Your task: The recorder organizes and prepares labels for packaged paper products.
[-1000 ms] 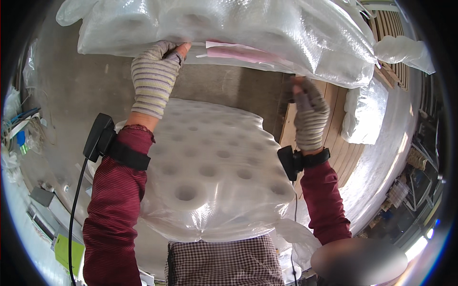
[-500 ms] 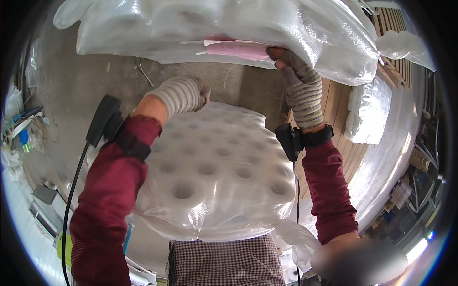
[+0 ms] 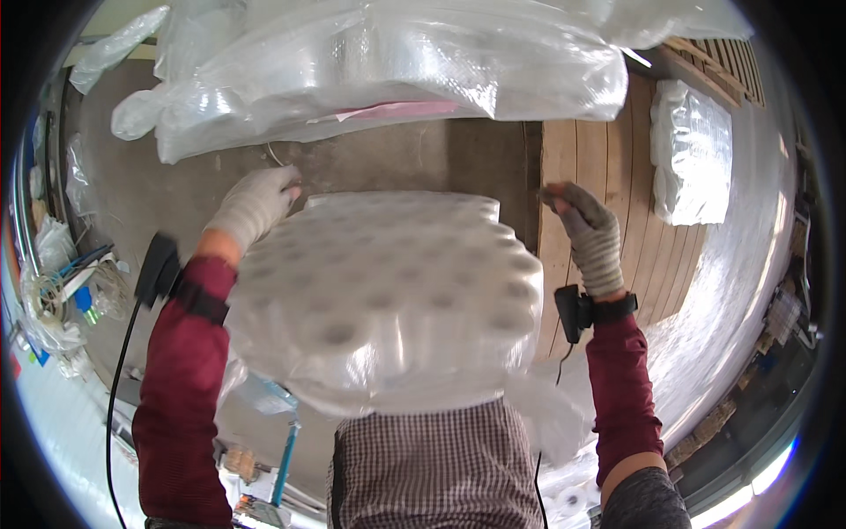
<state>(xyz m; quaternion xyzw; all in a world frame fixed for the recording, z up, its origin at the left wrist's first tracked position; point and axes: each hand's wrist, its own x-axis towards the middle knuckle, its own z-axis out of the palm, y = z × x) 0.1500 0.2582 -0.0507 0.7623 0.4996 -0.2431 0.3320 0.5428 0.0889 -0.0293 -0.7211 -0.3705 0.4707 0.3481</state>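
Note:
A clear plastic bag [image 3: 388, 353] packed with pale rolls stands upright before me, their round hollow ends showing through the film on top. My left hand [image 3: 256, 210], in a striped fingerless glove, hovers beside its far left corner with fingers loosely bent and nothing visible in them. Off its far right side, my right hand [image 3: 589, 231] is raised, fingers curved and apart from the thumb, holding nothing. Farther away lies a larger plastic-wrapped bundle [image 3: 352, 70]. A pink paper sheet [image 3: 401, 109] shows along its near lower edge, partly hidden by film.
Wooden boards [image 3: 617, 176] cover the floor at right, with a silvery wrapped package [image 3: 692, 154] on them. Slatted wood [image 3: 718, 66] lies behind. Tangled cords and plastic scraps [image 3: 75, 286] are at far left. A checked cloth [image 3: 432, 467] covers my lap.
My right hand has left the pink paper and moved nearer and to the right. My left hand has shifted left, away from the bag's top. The view has shifted too.

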